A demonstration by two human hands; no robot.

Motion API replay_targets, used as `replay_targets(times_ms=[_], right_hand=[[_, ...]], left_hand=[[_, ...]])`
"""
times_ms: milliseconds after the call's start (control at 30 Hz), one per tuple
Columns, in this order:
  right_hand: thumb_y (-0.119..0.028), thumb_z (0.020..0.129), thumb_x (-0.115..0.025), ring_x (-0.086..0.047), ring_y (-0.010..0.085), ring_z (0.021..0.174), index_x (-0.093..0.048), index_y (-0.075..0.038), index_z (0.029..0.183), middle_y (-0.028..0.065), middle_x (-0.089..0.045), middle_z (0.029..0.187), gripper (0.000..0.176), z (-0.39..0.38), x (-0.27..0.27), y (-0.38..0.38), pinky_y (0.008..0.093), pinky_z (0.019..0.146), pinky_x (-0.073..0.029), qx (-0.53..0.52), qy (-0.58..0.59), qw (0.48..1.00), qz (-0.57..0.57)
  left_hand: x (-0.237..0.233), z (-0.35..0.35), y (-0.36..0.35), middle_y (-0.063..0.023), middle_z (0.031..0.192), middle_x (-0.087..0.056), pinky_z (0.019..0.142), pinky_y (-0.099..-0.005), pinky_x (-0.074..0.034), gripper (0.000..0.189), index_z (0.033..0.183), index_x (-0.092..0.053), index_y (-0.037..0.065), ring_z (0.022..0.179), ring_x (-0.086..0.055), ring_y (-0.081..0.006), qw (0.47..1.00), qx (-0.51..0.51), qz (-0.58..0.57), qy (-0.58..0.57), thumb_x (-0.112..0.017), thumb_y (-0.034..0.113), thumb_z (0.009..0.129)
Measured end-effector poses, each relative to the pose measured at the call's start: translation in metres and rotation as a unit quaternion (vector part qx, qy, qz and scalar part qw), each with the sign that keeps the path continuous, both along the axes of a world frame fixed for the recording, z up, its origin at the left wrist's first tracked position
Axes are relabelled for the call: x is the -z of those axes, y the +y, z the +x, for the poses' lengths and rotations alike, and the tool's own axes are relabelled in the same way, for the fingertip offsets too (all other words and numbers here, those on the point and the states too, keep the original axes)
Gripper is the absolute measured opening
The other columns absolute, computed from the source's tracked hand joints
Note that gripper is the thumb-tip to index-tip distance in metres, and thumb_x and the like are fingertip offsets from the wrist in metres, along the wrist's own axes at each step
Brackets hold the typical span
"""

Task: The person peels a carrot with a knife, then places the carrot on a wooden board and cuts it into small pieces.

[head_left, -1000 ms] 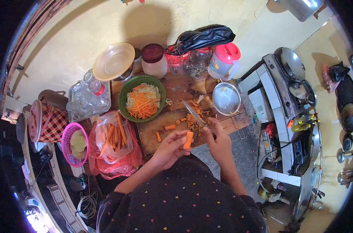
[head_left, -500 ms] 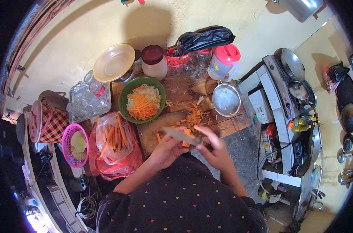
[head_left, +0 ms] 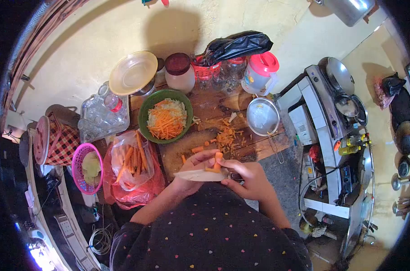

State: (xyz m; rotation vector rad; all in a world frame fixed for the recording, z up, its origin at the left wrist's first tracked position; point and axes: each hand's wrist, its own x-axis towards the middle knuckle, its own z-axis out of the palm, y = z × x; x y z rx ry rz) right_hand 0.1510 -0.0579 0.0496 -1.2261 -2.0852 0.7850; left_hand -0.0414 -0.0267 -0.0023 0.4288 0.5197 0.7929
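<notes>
Left hand (head_left: 192, 168): curling closed around a short carrot piece (head_left: 218, 158), thumb and fingertips pinching it upright just above the near edge of the cutting board (head_left: 180, 147).

Right hand (head_left: 251, 178): wrapping shut around the handle of a knife (head_left: 198, 175); the blade is pointing left, lying flat across the left hand's fingers and meeting the lower end of the carrot piece.

Cutting board: lying on the wooden tabletop (head_left: 214, 105), carrying small carrot chunks and a loose heap of carrot scraps (head_left: 225, 137) at its far right.

Green bowl (head_left: 144, 118): sitting just beyond the board, holding shredded carrot and pale shreds.

Plastic bag (head_left: 132, 159): lying left of the board, showing whole carrots inside.

Strainer (head_left: 263, 115): resting on the tabletop's right side, well apart from both hands.

Pink basket (head_left: 77, 168): standing at the far left, beside the bag.
</notes>
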Motion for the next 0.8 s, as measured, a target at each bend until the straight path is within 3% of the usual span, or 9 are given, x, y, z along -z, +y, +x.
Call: replay_targets(times_ms=[167,367,467,667,800], right_hand=[[-0.029,0.076,-0.067,-0.057,0.0272,0.053,-0.054,-0.014,0.113,0.0088,-0.057,0.062,0.042,0.002,0.004,0.002,0.0363,0.049,-0.042,0.006,-0.001,0.998,0.067],[-0.031,0.078,-0.065,-0.057,0.0275,0.053,-0.052,-0.014,0.115,0.0086,-0.056,0.061,0.043,0.004,-0.008,-0.004,0.0371,0.050,-0.042,-0.001,0.040,0.997,-0.069],[-0.024,0.077,-0.067,-0.059,0.0254,0.056,-0.054,-0.007,0.111,0.0113,-0.060,0.069,0.040,0.006,-0.016,-0.004,0.0315,0.052,-0.045,-0.014,-0.008,0.996,-0.090],[-0.026,0.077,-0.067,-0.058,0.0267,0.054,-0.055,-0.008,0.109,0.0115,-0.059,0.067,0.039,0.010,-0.001,-0.004,0.0321,0.050,-0.043,-0.019,-0.043,0.999,-0.015],[-0.028,0.078,-0.066,-0.057,0.0275,0.053,-0.054,-0.009,0.111,0.0109,-0.057,0.064,0.040,0.006,-0.002,-0.003,0.0341,0.049,-0.042,0.021,0.001,1.000,-0.015]], left_hand=[[-0.003,-0.002,-0.002,-0.0045,0.104,-0.059,0.078,-0.0302,-0.051,0.033,0.117,-0.052,0.004,0.094,-0.059,-0.0162,1.000,0.018,-0.007,-0.022,-0.060,0.011,0.085],[-0.001,0.001,-0.005,-0.0052,0.106,-0.059,0.080,-0.0313,-0.050,0.032,0.116,-0.053,0.003,0.094,-0.059,-0.0156,1.000,0.007,-0.015,0.010,-0.060,0.010,0.085],[0.001,0.002,-0.003,-0.0061,0.106,-0.059,0.081,-0.0312,-0.050,0.033,0.116,-0.053,0.002,0.093,-0.059,-0.0157,0.999,0.010,-0.032,0.008,-0.059,0.010,0.085],[0.001,0.006,-0.009,-0.0072,0.105,-0.059,0.077,-0.0294,-0.052,0.035,0.117,-0.051,0.002,0.092,-0.060,-0.0163,0.999,-0.001,-0.003,-0.034,-0.058,0.010,0.084],[0.006,0.000,-0.009,-0.0079,0.107,-0.058,0.077,-0.0296,-0.052,0.036,0.118,-0.051,0.002,0.094,-0.059,-0.0178,0.999,0.029,-0.007,-0.041,-0.059,0.009,0.084]])
